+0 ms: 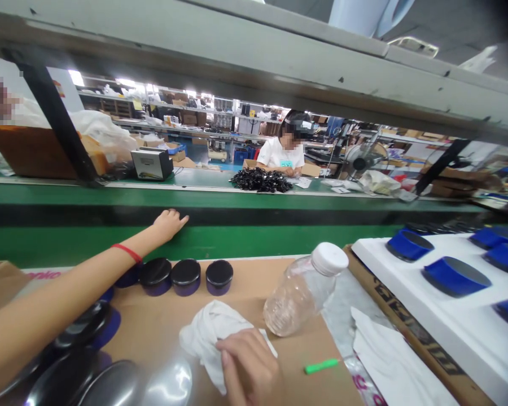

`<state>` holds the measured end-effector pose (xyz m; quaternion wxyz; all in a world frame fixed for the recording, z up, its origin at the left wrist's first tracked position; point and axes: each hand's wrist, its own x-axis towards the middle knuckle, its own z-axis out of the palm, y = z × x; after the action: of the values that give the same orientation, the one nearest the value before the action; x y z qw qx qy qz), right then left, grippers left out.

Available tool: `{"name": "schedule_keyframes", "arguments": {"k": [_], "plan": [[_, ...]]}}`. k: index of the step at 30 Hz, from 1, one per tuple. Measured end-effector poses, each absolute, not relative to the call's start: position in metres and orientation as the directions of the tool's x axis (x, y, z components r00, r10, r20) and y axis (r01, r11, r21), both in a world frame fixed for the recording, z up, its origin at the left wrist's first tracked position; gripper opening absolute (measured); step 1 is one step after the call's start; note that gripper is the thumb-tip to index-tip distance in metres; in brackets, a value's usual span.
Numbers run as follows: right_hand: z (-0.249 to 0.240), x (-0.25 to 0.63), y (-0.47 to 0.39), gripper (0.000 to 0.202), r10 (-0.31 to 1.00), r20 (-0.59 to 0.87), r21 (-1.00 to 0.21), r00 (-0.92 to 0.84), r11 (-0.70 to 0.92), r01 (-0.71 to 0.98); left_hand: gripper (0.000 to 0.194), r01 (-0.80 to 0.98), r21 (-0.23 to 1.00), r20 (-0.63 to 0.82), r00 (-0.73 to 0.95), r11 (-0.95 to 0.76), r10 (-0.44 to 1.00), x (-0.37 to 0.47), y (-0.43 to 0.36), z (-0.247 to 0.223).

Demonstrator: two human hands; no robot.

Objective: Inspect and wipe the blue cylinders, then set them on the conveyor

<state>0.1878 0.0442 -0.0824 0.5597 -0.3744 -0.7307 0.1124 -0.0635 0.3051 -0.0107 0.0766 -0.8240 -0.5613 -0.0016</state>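
My left hand (pixel 169 224) reaches across to the black strip (pixel 220 216) along the green surface, its fingers loosely spread and nothing visible in them. A red string circles that wrist. My right hand (pixel 252 366) pinches a crumpled white cloth (pixel 211 332) over the brown cardboard. Beyond the cloth stand short round containers with black tops (pixel 186 276) and dark blue-purple sides. Larger shiny black discs (pixel 71 378) crowd the lower left, partly under my left arm. A shiny grey round piece (pixel 169 383) lies beside the cloth.
A clear plastic bottle (pixel 300 293) with a white cap and a green stick (pixel 322 366) are right of my hand. Blue round parts (pixel 455 276) sit on white foam (pixel 381 259). A person (pixel 281 152) works opposite behind a black pile (pixel 260 180); a shelf beam (pixel 254 62) crosses above.
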Motion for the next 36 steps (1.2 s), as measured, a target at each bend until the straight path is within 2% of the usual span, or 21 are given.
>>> {"name": "schedule_keyframes", "arguments": {"k": [4,10,16,24,27,32,36], "plan": [[-0.088,0.185,0.044,0.025,0.675,0.726,-0.581,-0.132,0.705,0.406,0.033,0.883,-0.257,0.014,0.410,-0.393,0.912,-0.065,0.307,-0.015],[-0.096,0.185,0.046,0.026,0.650,0.746,-0.553,-0.144,0.726,0.409,0.036,0.912,-0.285,0.038,0.318,-0.295,0.947,-0.071,0.304,-0.022],[-0.103,0.185,0.051,0.027,0.605,0.784,-0.507,-0.135,0.751,0.424,0.036,0.940,-0.227,0.164,0.295,-0.255,0.941,-0.092,0.301,-0.014],[-0.098,0.190,0.054,0.030,0.656,0.743,-0.548,-0.135,0.711,0.440,0.042,0.899,-0.110,0.352,0.433,-0.423,0.830,-0.083,0.278,0.001],[-0.094,0.193,0.054,0.028,0.686,0.710,-0.570,-0.159,0.692,0.442,0.041,0.895,-0.049,0.333,0.434,-0.444,0.837,-0.083,0.283,0.000],[-0.092,0.193,0.051,0.025,0.751,0.643,-0.627,-0.152,0.630,0.459,0.035,0.936,0.046,0.170,0.337,-0.349,0.926,-0.085,0.301,-0.003],[-0.090,0.192,0.052,0.022,0.756,0.632,-0.620,-0.169,0.625,0.475,0.043,0.930,0.106,0.136,0.338,-0.353,0.931,-0.054,0.279,0.005]]}}
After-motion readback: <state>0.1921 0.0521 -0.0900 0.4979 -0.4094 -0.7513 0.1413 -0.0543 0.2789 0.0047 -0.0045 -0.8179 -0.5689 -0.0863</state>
